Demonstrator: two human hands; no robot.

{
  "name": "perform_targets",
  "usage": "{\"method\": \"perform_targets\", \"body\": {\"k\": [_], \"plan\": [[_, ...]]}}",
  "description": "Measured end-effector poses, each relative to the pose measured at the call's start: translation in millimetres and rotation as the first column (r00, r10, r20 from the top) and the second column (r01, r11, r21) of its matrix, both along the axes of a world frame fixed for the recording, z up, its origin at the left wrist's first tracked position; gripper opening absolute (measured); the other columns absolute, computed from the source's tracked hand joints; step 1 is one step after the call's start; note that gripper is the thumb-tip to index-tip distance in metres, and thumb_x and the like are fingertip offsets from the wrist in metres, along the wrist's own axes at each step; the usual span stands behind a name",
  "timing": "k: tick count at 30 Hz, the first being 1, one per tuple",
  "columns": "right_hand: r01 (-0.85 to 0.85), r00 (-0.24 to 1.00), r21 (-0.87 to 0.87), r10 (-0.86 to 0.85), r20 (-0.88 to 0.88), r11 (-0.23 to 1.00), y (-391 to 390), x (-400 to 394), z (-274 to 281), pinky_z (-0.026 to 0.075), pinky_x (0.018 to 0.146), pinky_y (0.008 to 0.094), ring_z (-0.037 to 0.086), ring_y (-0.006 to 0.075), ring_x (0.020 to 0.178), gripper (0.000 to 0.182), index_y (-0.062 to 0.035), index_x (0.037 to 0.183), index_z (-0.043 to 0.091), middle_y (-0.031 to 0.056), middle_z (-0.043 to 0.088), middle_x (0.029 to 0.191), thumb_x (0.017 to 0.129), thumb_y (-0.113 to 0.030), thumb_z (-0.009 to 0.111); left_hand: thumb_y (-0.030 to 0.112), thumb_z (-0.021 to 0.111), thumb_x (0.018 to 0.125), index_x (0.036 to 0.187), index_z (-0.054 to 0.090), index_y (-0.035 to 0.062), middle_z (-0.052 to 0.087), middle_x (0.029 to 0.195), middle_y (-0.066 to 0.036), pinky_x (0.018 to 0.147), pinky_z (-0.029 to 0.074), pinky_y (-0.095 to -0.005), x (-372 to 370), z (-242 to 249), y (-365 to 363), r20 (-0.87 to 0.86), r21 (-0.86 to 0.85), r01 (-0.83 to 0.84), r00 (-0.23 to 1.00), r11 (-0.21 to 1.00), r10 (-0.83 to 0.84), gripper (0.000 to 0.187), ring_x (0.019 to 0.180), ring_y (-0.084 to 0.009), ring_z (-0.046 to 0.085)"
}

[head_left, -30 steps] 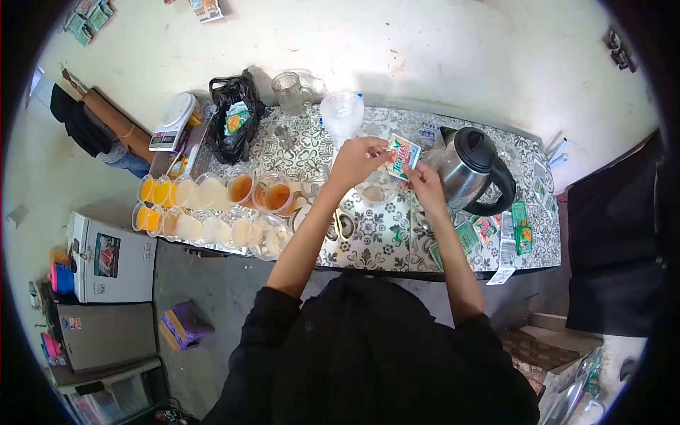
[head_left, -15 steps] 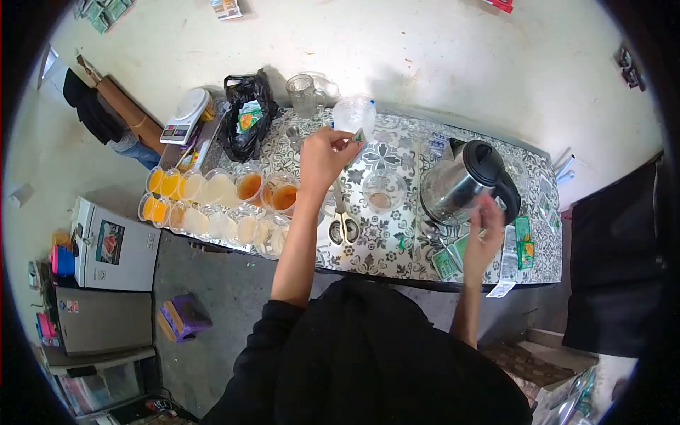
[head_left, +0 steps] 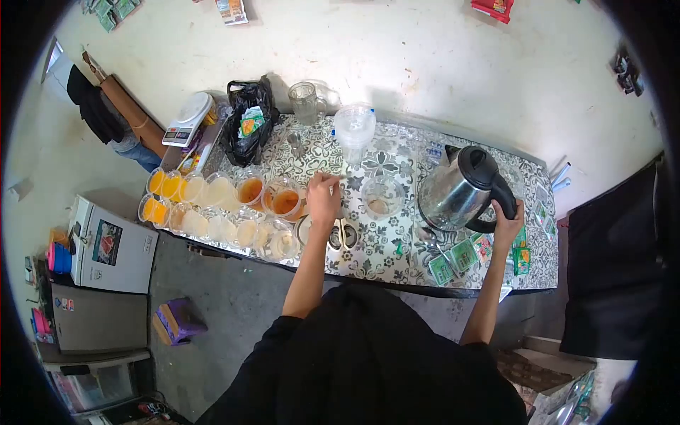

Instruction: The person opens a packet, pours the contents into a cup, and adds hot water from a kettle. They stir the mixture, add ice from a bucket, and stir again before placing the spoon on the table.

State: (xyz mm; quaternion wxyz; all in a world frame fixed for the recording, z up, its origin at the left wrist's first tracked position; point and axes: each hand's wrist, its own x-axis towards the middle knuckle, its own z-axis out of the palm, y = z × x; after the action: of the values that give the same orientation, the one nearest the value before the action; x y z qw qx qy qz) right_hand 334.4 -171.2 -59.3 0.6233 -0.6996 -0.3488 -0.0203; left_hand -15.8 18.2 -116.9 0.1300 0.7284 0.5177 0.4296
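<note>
Kettle (head_left: pixel 464 190) is sitting at roughly 3 o'clock from the clear cup (head_left: pixel 383 190), apparently resting on the tabletop (head_left: pixel 372 256), spout side pointing towards 11 and handle (head_left: pixel 504 197) facing between 3 and 4. For a good hold here, I'd be getting all the fingers properly round that handle, nearer its middle than its bottom end, and I'd be leaving the steel body alone in case it's hot. I'd also be holding the base level and minding the green sachets (head_left: pixel 463 255), which are lying just below it at about 4 o'clock from the cup. As for the hands, the right hand (head_left: pixel 508 224) is gripping the lower part of the handle, fingers curled in around it with no real gap showing. The left hand (head_left: pixel 324 200) is hovering at 9 o'clock from the clear cup, fingers mostly bent and bunched together, one poking out a bit towards 3. Honestly can't tell if it's pinching anything, since the back of it is facing the camera. Scissors (head_left: pixel 344 235) are lying between 7 and 8 o'clock, near that wrist, and cups of amber liquid (head_left: pixel 271 208) are standing just past the hand, further out towards 9.
</note>
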Motion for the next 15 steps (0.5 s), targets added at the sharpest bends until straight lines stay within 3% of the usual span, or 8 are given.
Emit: {"method": "perform_targets", "body": {"k": [1,4,6,8,9,12,13,15], "plan": [[-0.018,1.0,0.017,0.018,-0.009,1.0,1,-8,12,0.043,0.069,0.0225,0.052,0.0097,0.075,0.036,-0.0001,0.088,0.054,0.0026,0.056,0.081,0.065,-0.007,0.081,0.006,0.063,0.075,0.085,0.071,0.0144,0.06,0.088,-0.004,0.082,0.042,-0.0403,-1,-1,-4,-0.007,-0.093,-0.003,1.0,0.996,0.003,0.016,0.09,-0.0231,0.056],[-0.066,0.997,-0.017,0.066,0.027,0.998,2,-31,49,0.045,0.069,0.0231,0.054,0.0099,0.076,0.038,0.0005,0.091,0.056,0.0039,0.058,0.083,0.063,-0.004,0.081,0.006,0.062,0.075,0.082,0.072,0.0163,0.06,0.087,-0.002,0.088,0.038,-0.0413,-2,-3,-18,-0.129,-0.007,-0.013,0.992,1.0,0.012,0.016,0.089,-0.0216,0.056],[-0.075,0.997,-0.054,0.074,-0.012,0.996,3,-26,57,0.047,0.07,0.0233,0.056,0.0105,0.076,0.04,0.0014,0.094,0.057,0.0055,0.06,0.085,0.062,-0.001,0.081,0.008,0.063,0.073,0.093,0.069,0.017,0.058,0.096,-0.002,0.094,0.032,-0.0437,-8,-12,-26,-0.203,-0.09,0.039,0.978,0.995,-0.057,0.023,0.098,-0.0218,0.052],[-0.218,0.972,-0.067,0.223,0.08,0.974,5,-23,74,0.048,0.072,0.0239,0.057,0.0109,0.077,0.04,0.0022,0.094,0.058,0.0057,0.061,0.086,0.061,-0.001,0.081,0.011,0.064,0.071,0.111,0.061,0.0142,0.052,0.11,-0.004,0.099,0.028,-0.0446,-7,-9,-38,-0.361,-0.04,-0.034,0.932,0.999,0.017,0.04,0.111,-0.0233,0.045],[-0.263,0.963,-0.064,0.266,0.036,0.963,5,-32,91,0.049,0.075,0.0254,0.06,0.0128,0.081,0.041,0.0033,0.095,0.061,0.0074,0.063,0.088,0.06,-0.002,0.082,0.011,0.064,0.071,0.111,0.061,0.0142,0.052,0.11,-0.004,0.099,0.028,-0.0446,-5,-6,-42,-0.357,-0.041,-0.03,0.934,0.999,0.013,0.04,0.111,-0.0233,0.045],[-0.327,0.922,-0.181,0.355,0.154,0.927,11,-36,116,0.049,0.078,0.0275,0.062,0.0155,0.085,0.044,0.003,0.098,0.063,0.0099,0.065,0.092,0.058,-0.003,0.082,0.022,0.076,0.063,0.14,0.023,0.0042,0.034,0.133,-0.018,0.105,0.021,-0.0479,-1,0,-55,-0.004,-0.282,0.296,0.951,0.913,-0.31,0.095,0.126,-0.0335,0.031],[-0.351,0.897,-0.218,0.393,0.203,0.911,14,-46,130,0.05,0.079,0.029,0.064,0.0187,0.087,0.047,0.0002,0.099,0.066,0.0117,0.067,0.095,0.056,-0.005,0.083,0.022,0.076,0.063,0.14,0.023,0.0042,0.034,0.133,-0.018,0.105,0.021,-0.0479,6,-3,-57,-0.006,-0.286,0.298,0.95,0.911,-0.313,0.095,0.126,-0.0335,0.031],[-0.377,0.843,-0.293,0.457,0.285,0.879,22,-59,150,0.05,0.08,0.0293,0.065,0.0194,0.087,0.048,-0.001,0.099,0.066,0.011,0.067,0.094,0.055,-0.007,0.083,0.027,0.085,0.057,0.143,0.001,0.0027,0.023,0.14,-0.024,0.109,0.018,-0.0462,30,-10,-61,0.346,-0.072,0.522,0.812,0.85,-0.47,0.123,0.133,-0.0357,0.021]]}}
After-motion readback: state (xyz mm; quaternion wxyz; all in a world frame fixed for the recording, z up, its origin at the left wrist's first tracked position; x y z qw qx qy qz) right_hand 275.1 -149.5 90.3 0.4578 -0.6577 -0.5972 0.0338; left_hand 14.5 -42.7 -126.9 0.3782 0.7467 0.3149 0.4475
